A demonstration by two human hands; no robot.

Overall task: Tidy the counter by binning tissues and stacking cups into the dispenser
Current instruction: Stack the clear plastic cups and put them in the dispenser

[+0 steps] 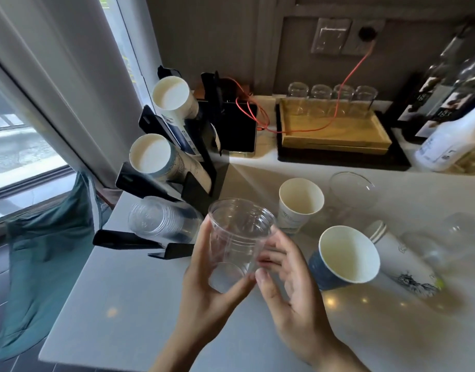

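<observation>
My left hand (204, 285) grips a clear plastic cup (239, 237) from the left, holding it above the counter. My right hand (287, 285) touches the same cup on its right side with its fingertips. The black cup dispenser (198, 181) stands just left of the cup, with two stacks of paper cups (171, 100) (155, 157) and a lower stack of clear cups (161, 221) lying in its slots. Loose on the counter are a white paper cup (298, 202), a blue paper cup (346, 256), a tipped printed cup (402, 261) and a clear cup (351, 189).
A wooden tray (333, 132) with several glasses stands at the back. Bottles (451, 103) crowd the back right. A black device (239, 127) with an orange cable sits behind the dispenser. A teal bag (48, 253) hangs off the counter's left edge.
</observation>
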